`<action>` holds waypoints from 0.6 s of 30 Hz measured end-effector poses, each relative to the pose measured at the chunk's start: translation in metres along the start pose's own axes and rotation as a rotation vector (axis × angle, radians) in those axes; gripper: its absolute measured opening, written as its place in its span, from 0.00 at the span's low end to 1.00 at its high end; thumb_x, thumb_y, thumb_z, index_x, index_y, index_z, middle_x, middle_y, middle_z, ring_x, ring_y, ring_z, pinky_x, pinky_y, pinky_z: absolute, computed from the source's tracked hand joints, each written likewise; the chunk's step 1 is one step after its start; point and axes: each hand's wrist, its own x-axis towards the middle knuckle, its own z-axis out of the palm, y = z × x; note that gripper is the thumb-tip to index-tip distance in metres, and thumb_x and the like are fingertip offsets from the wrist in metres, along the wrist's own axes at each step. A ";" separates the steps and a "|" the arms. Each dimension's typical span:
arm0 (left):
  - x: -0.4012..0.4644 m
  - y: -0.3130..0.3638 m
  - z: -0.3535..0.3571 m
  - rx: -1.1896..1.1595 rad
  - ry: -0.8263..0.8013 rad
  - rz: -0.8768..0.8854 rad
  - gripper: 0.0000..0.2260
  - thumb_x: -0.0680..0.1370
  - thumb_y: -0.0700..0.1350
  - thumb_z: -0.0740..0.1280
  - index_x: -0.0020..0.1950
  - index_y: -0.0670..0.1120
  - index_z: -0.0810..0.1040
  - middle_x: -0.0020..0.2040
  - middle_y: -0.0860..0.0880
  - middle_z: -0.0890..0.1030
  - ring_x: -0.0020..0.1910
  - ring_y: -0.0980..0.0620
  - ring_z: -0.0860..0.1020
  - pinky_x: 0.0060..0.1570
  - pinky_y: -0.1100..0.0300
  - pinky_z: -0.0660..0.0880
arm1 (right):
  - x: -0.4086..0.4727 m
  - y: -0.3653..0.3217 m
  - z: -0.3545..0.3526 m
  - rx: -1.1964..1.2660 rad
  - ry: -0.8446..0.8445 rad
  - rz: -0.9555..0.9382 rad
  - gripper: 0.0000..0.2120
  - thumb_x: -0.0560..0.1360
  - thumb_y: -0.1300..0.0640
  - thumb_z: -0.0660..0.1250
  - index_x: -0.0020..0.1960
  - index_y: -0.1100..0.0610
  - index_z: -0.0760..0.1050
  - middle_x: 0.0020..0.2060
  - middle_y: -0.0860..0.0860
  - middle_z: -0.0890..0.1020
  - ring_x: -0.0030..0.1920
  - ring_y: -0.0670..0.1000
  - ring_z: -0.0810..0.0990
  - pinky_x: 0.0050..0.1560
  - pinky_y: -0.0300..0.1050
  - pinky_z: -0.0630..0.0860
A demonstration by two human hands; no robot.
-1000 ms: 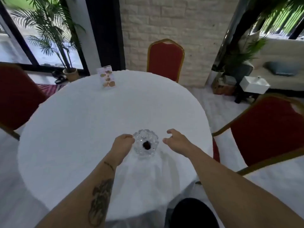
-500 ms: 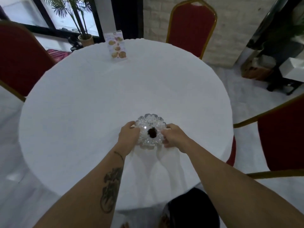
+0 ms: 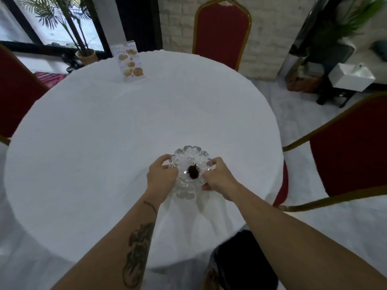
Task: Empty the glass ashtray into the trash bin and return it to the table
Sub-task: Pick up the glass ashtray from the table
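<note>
A clear cut-glass ashtray with a scalloped rim sits near the front edge of a round table under a white cloth. A dark clump of ash lies in its middle. My left hand grips the ashtray's left rim and my right hand grips its right rim. Whether the ashtray rests on the cloth or is slightly raised I cannot tell. No trash bin is clearly in view.
A menu card stands at the table's far side. Red chairs stand at the left, the far side and the right. A dark round object lies below the table's front edge. Potted plants and a white box are beyond.
Both hands have closed in from either side of the ashtray and taken hold of its rim. The view has tilted down and moved closer to the table.
</note>
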 end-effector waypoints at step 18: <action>-0.133 -0.009 0.003 0.136 -0.514 0.170 0.17 0.68 0.35 0.67 0.51 0.52 0.83 0.42 0.45 0.88 0.41 0.43 0.85 0.49 0.40 0.84 | -0.202 0.075 -0.022 0.623 0.167 0.130 0.23 0.80 0.71 0.55 0.71 0.57 0.72 0.68 0.63 0.78 0.58 0.68 0.85 0.44 0.57 0.87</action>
